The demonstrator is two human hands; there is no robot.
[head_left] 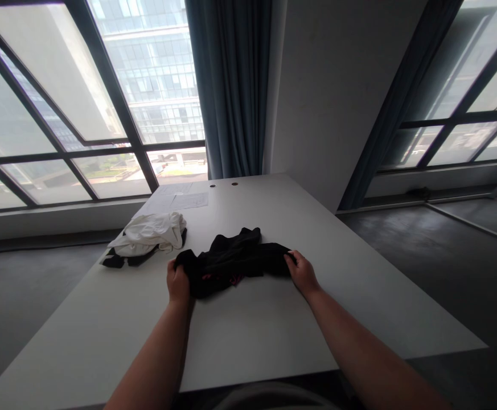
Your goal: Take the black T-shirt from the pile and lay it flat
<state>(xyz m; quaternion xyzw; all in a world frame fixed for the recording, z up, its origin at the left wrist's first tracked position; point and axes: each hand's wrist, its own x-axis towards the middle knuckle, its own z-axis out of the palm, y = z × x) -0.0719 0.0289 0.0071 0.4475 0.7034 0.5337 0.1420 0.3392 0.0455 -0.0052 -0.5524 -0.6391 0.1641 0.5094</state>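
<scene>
A black garment with small pinkish-red marks on its lower side lies bunched across the middle of the white table. Its exact kind is hard to make out in the folds. At its left end my left hand is closed on the cloth, the fingers partly hidden by it. My right hand pinches the right end between thumb and fingers. Between the two hands the cloth is stretched sideways, with a crumpled part rising at the back.
A crumpled white garment with black parts lies at the table's left edge. Behind it are sheets of paper. Two small round fittings sit near the far edge. A blue curtain and a pillar stand beyond.
</scene>
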